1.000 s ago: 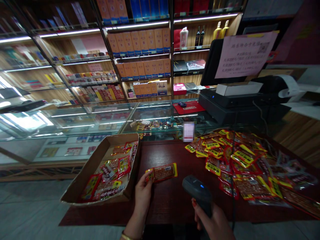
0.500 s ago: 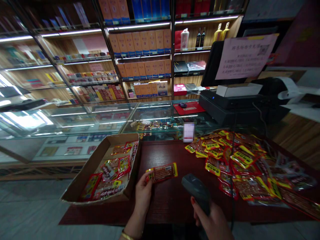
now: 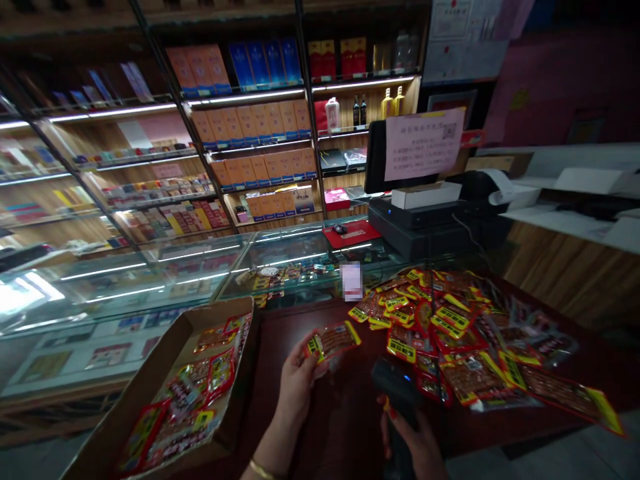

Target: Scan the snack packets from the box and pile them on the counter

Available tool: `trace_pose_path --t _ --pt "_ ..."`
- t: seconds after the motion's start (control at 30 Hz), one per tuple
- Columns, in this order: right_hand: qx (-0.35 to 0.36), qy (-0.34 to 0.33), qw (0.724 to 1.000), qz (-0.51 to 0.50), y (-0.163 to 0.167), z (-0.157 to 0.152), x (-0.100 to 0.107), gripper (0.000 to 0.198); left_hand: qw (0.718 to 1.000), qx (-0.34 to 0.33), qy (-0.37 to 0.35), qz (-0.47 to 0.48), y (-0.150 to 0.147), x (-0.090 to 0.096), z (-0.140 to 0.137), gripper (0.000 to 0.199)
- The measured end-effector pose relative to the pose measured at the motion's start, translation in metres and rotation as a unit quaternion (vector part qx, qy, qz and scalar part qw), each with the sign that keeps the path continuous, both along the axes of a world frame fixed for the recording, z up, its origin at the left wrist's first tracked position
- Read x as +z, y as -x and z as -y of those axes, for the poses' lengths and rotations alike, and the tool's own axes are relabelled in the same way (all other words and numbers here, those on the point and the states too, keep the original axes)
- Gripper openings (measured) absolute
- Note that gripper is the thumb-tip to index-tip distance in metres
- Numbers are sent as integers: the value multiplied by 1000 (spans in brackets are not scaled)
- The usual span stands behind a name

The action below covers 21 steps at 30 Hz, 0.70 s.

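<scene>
While our left hand (image 3: 295, 373) is pinching a snack packet (image 3: 333, 340) by its left end, long axis sideways, our right hand (image 3: 413, 443) is gripping the barcode scanner (image 3: 397, 393) just below-right of it.

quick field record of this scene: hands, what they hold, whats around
left hand: holds one red and yellow snack packet by its end, above the table
right hand: grips a black barcode scanner
left of hands: cardboard tray with packets in it
right of hands: loose packet pile
surface: dark wooden table
</scene>
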State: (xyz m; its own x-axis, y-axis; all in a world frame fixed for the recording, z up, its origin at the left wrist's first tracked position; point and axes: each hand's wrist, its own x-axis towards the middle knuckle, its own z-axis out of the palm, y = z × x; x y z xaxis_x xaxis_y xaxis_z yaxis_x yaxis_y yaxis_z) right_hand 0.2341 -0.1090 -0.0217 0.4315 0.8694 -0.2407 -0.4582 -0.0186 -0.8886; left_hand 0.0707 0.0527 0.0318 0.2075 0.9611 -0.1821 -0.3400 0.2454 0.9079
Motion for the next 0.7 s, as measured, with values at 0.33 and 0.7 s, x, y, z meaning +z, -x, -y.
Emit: trace_pose_path --t 0.33,0.7 --pt "-38 -1 999 -19 3 3 7 66 970 -243 13 23 -178 64 -43 83" --pt "1 8 1000 -26 5 5 12 61 726 136 -334 -585 127 101 -30 51"
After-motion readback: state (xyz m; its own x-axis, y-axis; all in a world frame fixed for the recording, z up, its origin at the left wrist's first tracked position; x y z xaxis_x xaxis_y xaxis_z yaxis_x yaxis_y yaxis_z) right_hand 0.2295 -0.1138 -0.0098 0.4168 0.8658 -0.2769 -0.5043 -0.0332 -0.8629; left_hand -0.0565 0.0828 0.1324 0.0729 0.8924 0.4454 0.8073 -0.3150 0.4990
